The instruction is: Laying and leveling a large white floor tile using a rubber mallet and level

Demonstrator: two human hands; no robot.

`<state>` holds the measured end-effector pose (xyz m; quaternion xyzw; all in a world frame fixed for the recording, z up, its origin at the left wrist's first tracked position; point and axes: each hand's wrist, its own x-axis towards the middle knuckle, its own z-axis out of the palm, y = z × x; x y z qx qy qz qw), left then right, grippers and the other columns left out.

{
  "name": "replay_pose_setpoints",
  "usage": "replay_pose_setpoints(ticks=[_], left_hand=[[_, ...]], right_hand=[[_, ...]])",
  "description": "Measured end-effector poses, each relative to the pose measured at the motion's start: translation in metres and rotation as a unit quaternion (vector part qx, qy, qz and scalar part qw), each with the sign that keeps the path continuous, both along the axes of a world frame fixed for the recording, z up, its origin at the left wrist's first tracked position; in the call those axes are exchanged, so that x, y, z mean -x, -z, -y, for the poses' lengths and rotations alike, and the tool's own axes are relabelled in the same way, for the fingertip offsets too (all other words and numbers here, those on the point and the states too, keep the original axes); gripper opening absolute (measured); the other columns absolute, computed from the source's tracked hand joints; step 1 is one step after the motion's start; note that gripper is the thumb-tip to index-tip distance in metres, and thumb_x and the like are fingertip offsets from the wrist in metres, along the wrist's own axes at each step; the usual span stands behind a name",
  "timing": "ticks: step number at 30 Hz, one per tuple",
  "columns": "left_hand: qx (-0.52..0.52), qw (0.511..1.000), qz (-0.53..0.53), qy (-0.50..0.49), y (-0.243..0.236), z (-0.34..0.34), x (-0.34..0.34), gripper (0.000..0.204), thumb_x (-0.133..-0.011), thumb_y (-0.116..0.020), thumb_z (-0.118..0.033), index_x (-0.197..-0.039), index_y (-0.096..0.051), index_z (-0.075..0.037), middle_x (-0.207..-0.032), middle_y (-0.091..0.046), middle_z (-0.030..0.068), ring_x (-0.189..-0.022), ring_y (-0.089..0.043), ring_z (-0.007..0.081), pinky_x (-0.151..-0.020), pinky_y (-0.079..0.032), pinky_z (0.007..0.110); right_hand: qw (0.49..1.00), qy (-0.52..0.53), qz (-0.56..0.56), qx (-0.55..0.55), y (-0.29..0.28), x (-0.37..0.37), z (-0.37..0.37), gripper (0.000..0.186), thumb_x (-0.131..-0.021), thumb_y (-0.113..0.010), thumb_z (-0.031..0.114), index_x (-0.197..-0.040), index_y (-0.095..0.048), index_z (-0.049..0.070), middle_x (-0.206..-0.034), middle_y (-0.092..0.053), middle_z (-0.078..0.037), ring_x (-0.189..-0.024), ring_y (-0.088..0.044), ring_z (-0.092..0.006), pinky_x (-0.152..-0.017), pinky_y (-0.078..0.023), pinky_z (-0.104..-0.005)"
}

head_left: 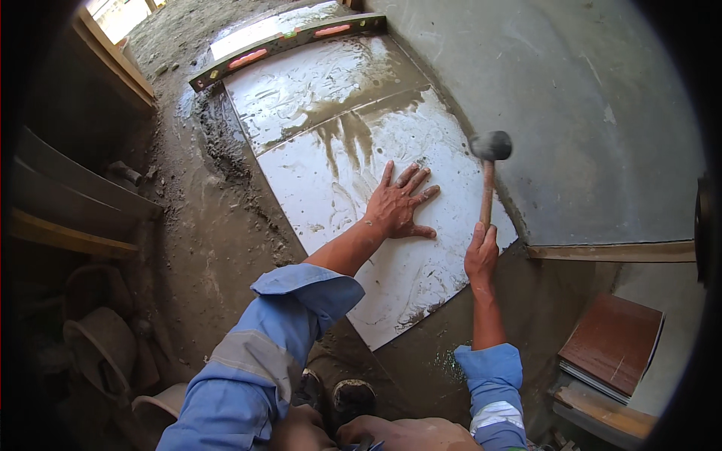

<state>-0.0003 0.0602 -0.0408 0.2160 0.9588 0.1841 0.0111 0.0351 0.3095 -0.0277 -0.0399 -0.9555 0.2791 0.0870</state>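
My left hand (395,203) lies with spread fingers on a large white floor tile (316,210) smeared with grey slurry. My right hand (482,255) grips the wooden handle of a rubber mallet (490,145), whose dark head is raised at the tile's right edge, by the grey wall. A second smeared white tile (301,75) lies beyond the first, with a long spirit level (289,49) across its far edge. Both my sleeves are blue.
A grey plastered wall (579,128) runs along the right, above a stack of brown tiles (605,338). Wet mortar (203,225) covers the floor on the left, beside boards (75,233) and dirty buckets (101,353). My shoes (353,395) show at the bottom.
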Motion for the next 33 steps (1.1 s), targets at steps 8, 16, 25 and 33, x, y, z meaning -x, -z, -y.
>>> replay_pose_setpoints(ticks=[8, 16, 25, 33], left_hand=[[-0.014, 1.0, -0.002, 0.002, 0.001, 0.002, -0.002, 0.107, -0.073, -0.052, -0.092, -0.158, -0.038, -0.027, -0.169, -0.024, 0.0074, -0.158, -0.014, 0.0275, -0.125, 0.0, 0.06], [-0.027, 1.0, -0.005, 0.004, 0.005, 0.003, -0.002, 0.106, -0.073, -0.053, -0.091, -0.157, -0.04, -0.027, -0.169, -0.025, 0.0075, -0.158, -0.014, 0.0276, -0.125, 0.001, 0.061], [-0.023, 1.0, -0.005, 0.008, 0.002, 0.002, 0.001, 0.107, -0.073, -0.053, -0.091, -0.158, -0.038, -0.028, -0.169, -0.024, 0.0071, -0.158, -0.014, 0.0278, -0.125, 0.0, 0.061], [-0.018, 1.0, -0.008, 0.01, 0.002, 0.0, 0.004, 0.106, -0.074, -0.051, -0.092, -0.158, -0.037, -0.029, -0.169, -0.024, 0.0063, -0.158, -0.014, 0.0278, -0.125, 0.0, 0.061]], right_hand=[[0.996, 0.0, -0.068, 0.05, 0.003, -0.005, 0.001, 0.042, -0.109, -0.042, 0.039, -0.108, -0.052, -0.002, -0.079, -0.059, -0.025, -0.072, -0.058, -0.0463, -0.068, -0.046, -0.0515], [0.995, 0.008, -0.039, 0.087, 0.01, -0.015, -0.005, 0.044, -0.109, -0.041, 0.039, -0.104, -0.054, -0.002, -0.074, -0.056, -0.02, -0.066, -0.056, -0.0377, -0.062, -0.043, -0.0473], [0.987, 0.032, -0.063, 0.146, 0.006, -0.023, -0.007, 0.044, -0.11, -0.04, 0.038, -0.107, -0.054, -0.003, -0.075, -0.055, -0.016, -0.065, -0.054, -0.0287, -0.064, -0.046, -0.0439], [0.997, 0.013, -0.051, 0.057, -0.004, -0.015, 0.002, 0.036, -0.109, -0.042, 0.034, -0.109, -0.053, -0.001, -0.082, -0.062, -0.026, -0.076, -0.064, -0.044, -0.066, -0.048, -0.0506]])
